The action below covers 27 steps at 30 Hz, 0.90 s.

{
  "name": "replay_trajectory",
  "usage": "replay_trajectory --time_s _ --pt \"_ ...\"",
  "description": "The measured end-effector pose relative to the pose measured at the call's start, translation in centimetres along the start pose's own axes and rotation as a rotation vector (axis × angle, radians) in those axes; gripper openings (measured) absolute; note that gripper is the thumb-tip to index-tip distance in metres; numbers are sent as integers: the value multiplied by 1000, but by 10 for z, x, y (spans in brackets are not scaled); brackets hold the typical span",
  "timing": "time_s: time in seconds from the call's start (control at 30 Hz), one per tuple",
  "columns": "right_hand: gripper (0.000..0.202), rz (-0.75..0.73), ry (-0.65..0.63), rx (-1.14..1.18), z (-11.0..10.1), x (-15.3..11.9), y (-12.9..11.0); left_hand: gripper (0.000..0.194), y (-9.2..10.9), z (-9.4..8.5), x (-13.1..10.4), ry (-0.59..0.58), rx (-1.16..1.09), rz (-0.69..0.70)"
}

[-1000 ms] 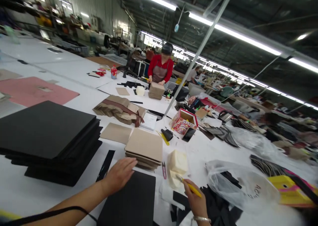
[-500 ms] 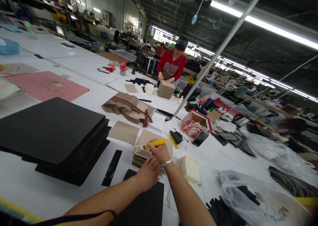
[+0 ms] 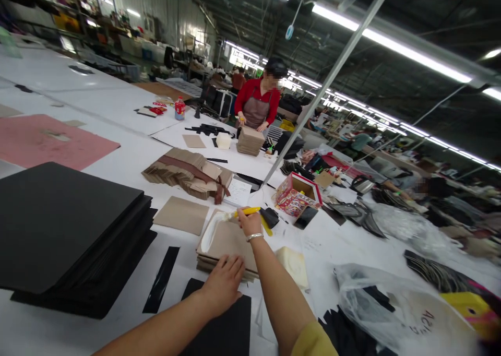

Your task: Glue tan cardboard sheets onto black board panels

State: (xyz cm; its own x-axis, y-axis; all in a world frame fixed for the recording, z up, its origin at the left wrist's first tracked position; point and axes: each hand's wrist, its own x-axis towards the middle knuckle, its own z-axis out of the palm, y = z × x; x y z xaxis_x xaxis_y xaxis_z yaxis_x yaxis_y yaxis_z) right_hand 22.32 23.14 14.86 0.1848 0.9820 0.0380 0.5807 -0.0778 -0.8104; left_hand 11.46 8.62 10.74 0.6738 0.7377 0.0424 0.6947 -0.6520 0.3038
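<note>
On a white table (image 3: 133, 293) sits a stack of tan sheets (image 3: 237, 244). The right hand's (image 3: 250, 224) grip is closed around a yellow-handled brush (image 3: 250, 210), its tip at the end of a curved white streak (image 3: 209, 233) across the stack's top. The left hand (image 3: 225, 283) rests on the near edge, its grip loose, fingers slightly apart.

On the clear plastic bag (image 3: 403, 314) at 4 o'clock, a handwritten "A" can be read; the characters beside it cannot be made out.
</note>
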Motion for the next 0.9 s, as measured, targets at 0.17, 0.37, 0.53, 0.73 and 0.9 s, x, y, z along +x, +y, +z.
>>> replay_trajectory --time_s 0.17,0.37,0.53,0.73,0.9 --pt "24 93 123 -60 -73 -14 42 61 2 0 -1 28 26 -17" --pt "26 -85 123 -132 -115 -29 53 49 3 -5 3 38 77 -7" --pt "19 -385 -121 -305 -114 -64 47 35 5 -17 11 64 89 -62" --pt "24 -429 -296 -386 -135 -150 48 27 7 -20 21 84 138 -126" --pt "17 -412 -155 -203 -143 -165 23 36 18 -8 20 59 143 -151"
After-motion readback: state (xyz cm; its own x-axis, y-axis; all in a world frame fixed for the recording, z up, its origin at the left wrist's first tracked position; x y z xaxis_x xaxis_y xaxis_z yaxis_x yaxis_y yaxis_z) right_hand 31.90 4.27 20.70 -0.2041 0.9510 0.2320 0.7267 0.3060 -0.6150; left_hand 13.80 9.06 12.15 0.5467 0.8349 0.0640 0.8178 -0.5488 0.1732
